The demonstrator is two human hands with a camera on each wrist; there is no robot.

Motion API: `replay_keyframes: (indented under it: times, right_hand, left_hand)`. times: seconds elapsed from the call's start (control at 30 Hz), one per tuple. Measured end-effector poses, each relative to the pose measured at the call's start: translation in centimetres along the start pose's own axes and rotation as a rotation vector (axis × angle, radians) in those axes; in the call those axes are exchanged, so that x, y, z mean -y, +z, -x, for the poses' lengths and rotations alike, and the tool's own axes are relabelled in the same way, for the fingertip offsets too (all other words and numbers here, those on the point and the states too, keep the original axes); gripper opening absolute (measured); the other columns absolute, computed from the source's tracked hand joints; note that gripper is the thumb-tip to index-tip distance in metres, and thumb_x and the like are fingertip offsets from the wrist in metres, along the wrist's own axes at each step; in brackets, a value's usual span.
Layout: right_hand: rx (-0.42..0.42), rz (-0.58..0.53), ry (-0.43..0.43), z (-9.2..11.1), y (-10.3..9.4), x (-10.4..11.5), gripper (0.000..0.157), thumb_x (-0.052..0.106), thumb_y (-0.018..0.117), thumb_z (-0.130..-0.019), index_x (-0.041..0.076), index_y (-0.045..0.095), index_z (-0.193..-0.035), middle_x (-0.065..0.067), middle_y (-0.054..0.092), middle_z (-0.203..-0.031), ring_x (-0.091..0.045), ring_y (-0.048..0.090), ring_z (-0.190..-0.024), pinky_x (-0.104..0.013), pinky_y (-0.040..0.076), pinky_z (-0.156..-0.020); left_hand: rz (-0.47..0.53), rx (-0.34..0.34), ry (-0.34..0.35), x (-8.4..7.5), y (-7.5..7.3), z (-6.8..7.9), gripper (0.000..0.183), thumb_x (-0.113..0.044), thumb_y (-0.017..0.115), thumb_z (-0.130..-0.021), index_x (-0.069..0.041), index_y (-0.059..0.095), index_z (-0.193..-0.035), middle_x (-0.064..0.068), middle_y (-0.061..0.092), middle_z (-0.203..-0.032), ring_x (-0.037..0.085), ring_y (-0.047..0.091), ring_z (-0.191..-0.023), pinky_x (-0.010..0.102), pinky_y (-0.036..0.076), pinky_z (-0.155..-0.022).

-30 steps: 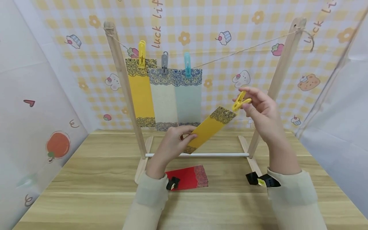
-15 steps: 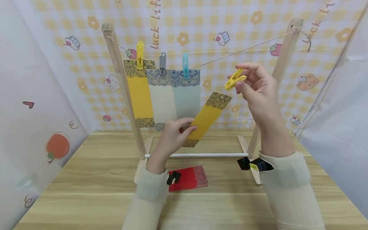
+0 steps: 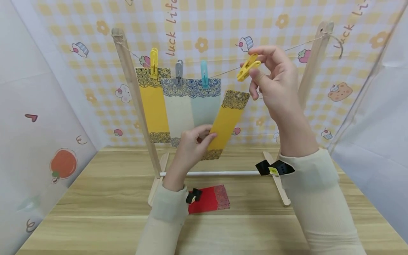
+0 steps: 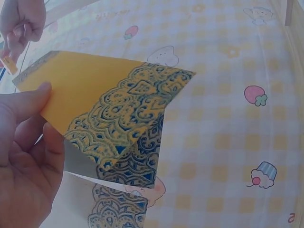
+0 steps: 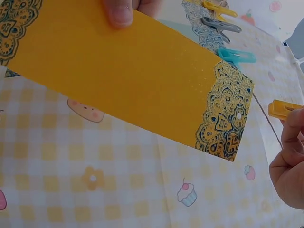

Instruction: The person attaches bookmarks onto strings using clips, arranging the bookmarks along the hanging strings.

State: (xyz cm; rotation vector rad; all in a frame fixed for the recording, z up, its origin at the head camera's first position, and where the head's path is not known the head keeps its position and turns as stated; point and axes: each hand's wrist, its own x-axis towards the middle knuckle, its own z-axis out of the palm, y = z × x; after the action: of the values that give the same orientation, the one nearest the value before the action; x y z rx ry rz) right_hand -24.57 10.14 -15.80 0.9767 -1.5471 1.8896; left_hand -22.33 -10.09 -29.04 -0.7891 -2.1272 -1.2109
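My left hand pinches a yellow paper card with dark lace-like patterned ends, thumb in front. The card tilts to the upper right, its top below the string. My right hand pinches a yellow clothespin between thumb and fingers, just above the card's top end and apart from it. In the right wrist view the clothespin is near the string. From the string hang a yellow card, a cream card and a pale green card, the last partly hidden.
Yellow, grey and teal clothespins hold the hanging cards. Wooden posts carry the string, with a white rod low between them. A red card lies on the wooden table, partly behind the left wrist camera.
My right hand has risen and moved left with the clothespin, to the string's height. My left hand has raised the yellow card slightly and turned it more upright.
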Motion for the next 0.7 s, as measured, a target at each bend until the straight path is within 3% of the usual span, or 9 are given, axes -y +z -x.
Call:
replay_keyframes:
  times: [0.13, 0.23, 0.37, 0.5, 0.7]
  right_hand:
    - [-0.003, 0.003, -0.021, -0.7, 0.6, 0.0, 0.024, -0.009, 0.063, -0.09, 0.008, 0.068, -0.106, -0.009, 0.06, -0.092, -0.017, 0.067, -0.073, -0.02, 0.038, -0.039]
    - [-0.006, -0.018, -0.018, -1.2, 1.0, 0.1, 0.022, -0.009, 0.063, -0.09, 0.007, 0.068, -0.104, -0.011, 0.063, -0.092, -0.016, 0.061, -0.061, -0.021, 0.036, -0.037]
    - [0.008, -0.002, -0.001, -2.0, 1.4, 0.3, 0.019, -0.007, 0.062, -0.092, 0.007, 0.068, -0.104, -0.014, 0.068, -0.093, -0.013, 0.036, -0.039, -0.021, 0.029, -0.036]
    - [0.023, 0.023, 0.073, -2.7, 1.7, 0.4, 0.021, -0.009, 0.06, -0.093, 0.007, 0.067, -0.104, -0.011, 0.068, -0.091, -0.01, 0.027, -0.036, -0.02, 0.023, -0.035]
    - [0.06, 0.062, 0.163, -3.2, 1.7, 0.4, 0.026, -0.013, 0.054, -0.092, 0.007, 0.067, -0.103, -0.007, 0.067, -0.086, -0.009, 0.027, -0.036, -0.02, 0.021, -0.034]
  left_hand:
    - [0.019, -0.022, -0.031, 0.1, 0.0, 0.0, 0.019, -0.008, 0.067, -0.094, 0.002, 0.072, -0.109, 0.014, 0.077, -0.09, 0.013, 0.05, -0.06, 0.019, 0.045, -0.058]
    - [0.031, -0.033, -0.048, 0.2, 0.1, 0.0, 0.02, -0.009, 0.065, -0.095, 0.002, 0.072, -0.11, 0.015, 0.077, -0.092, 0.014, 0.051, -0.06, 0.019, 0.043, -0.058]
    - [0.052, -0.051, -0.066, 0.2, 0.2, -0.2, 0.022, -0.008, 0.064, -0.096, 0.004, 0.07, -0.113, 0.017, 0.076, -0.096, 0.014, 0.052, -0.061, 0.019, 0.043, -0.058]
    - [0.08, -0.062, -0.08, 0.1, 0.3, -0.4, 0.023, -0.008, 0.064, -0.096, 0.004, 0.069, -0.115, 0.018, 0.076, -0.098, 0.013, 0.05, -0.06, 0.019, 0.042, -0.057]
    - [0.099, -0.067, -0.101, 0.1, 0.4, -0.4, 0.023, -0.008, 0.064, -0.096, 0.004, 0.07, -0.114, 0.018, 0.076, -0.097, 0.012, 0.049, -0.059, 0.018, 0.041, -0.056]
